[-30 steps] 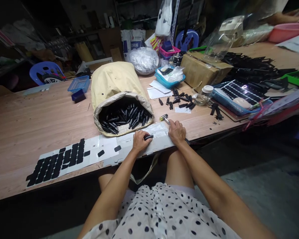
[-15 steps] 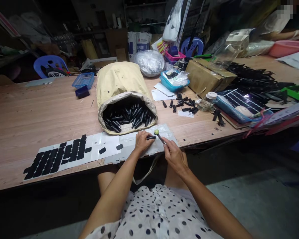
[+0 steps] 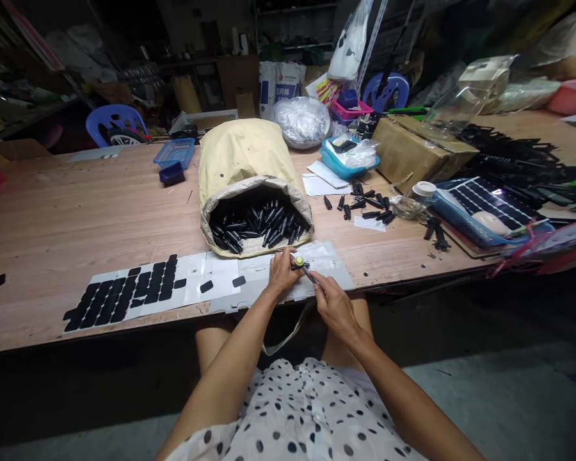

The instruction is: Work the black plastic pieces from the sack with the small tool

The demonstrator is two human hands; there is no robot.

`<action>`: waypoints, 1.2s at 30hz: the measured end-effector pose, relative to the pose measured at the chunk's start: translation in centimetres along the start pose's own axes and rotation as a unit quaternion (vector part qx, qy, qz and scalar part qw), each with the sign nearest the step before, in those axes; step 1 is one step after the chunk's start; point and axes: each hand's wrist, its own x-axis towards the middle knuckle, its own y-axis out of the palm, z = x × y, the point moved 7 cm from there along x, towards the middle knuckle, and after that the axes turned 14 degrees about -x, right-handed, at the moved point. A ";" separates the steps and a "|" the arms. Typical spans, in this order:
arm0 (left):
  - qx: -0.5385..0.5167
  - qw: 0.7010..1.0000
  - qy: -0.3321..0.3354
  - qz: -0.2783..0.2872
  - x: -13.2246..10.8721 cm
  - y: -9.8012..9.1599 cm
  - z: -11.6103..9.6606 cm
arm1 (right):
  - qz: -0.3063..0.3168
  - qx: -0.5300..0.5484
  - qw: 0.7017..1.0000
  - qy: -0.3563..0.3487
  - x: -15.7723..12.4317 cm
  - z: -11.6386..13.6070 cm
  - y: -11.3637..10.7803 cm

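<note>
My left hand is closed round a small black part held over the grey board at the table's front edge. In my right hand is the dark handle of a small hammer with a round yellow-green head. Its head lies over the black part, close by my left fingertips; whether they touch I cannot tell. Just behind the hands, a cream sack lies with its mouth towards me. Glossy black tapered parts fill its opening.
Left of the board, rows of black rounded pads lie on white sheets. Loose black parts, a blue basket, a cardboard box and a solar panel stand to the right. Another blue basket sits behind left.
The hammer head has come left and down, from beside the black part to over it. The whole view has shifted slightly, moving the scene to the right.
</note>
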 end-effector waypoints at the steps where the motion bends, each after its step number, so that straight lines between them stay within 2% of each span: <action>1: -0.006 1.000 -0.003 -0.002 0.0 0.0 0.1 | 0.002 -0.002 1.000 0.001 0.1 -0.2 0.0; 5: -0.013 1.000 0.000 -0.001 0.0 0.2 0.2 | -0.022 -0.046 0.998 0.035 2.4 -2.8 -1.2; 8: -0.003 1.000 0.022 0.010 0.0 0.5 0.2 | -0.027 -0.130 0.984 0.121 5.4 -6.4 -2.4; 11: 0.009 0.999 0.043 0.022 0.1 0.8 0.3 | 0.004 -0.200 0.962 0.187 7.9 -9.4 -2.3; 13: 0.012 0.998 0.050 0.021 0.4 0.8 0.5 | 0.014 -0.232 0.952 0.198 8.7 -10.2 -2.0; 17: 0.022 0.996 0.087 0.015 0.4 0.8 0.1 | -0.007 -0.291 0.942 0.169 8.9 -9.7 -1.3; 19: 0.023 0.989 0.148 0.012 -1.0 0.8 -0.6 | -0.014 -0.310 0.937 0.160 8.8 -9.4 -1.0; 21: 0.022 0.971 0.236 0.041 -4.0 1.4 -1.0 | -0.017 -0.320 0.934 0.156 8.7 -9.4 -0.8; 24: 0.032 0.929 0.329 0.164 -10.5 3.4 0.2 | -0.023 -0.323 0.934 0.148 8.7 -9.4 -0.7; 25: 0.044 0.925 0.321 0.200 -12.4 4.0 1.3 | -0.025 -0.323 0.935 0.147 8.7 -9.5 -0.7; 27: 0.074 0.945 0.228 0.224 -14.5 4.5 4.3 | -0.031 -0.321 0.935 0.147 8.7 -9.6 -0.7; 29: 0.108 0.973 0.063 0.192 -14.8 3.8 7.6 | -0.034 -0.318 0.936 0.148 8.7 -9.6 -0.7; 31: 0.142 0.975 -0.098 0.136 -14.3 2.5 10.2 | -0.039 -0.312 0.938 0.146 8.7 -9.7 -0.7; 33: 0.171 0.961 -0.196 0.090 -13.6 1.2 11.3 | -0.044 -0.306 0.940 0.143 8.7 -9.7 -0.7; 36: 0.201 0.945 -0.251 0.060 -12.9 -0.1 11.2 | -0.049 -0.306 0.940 0.141 8.7 -9.8 -0.7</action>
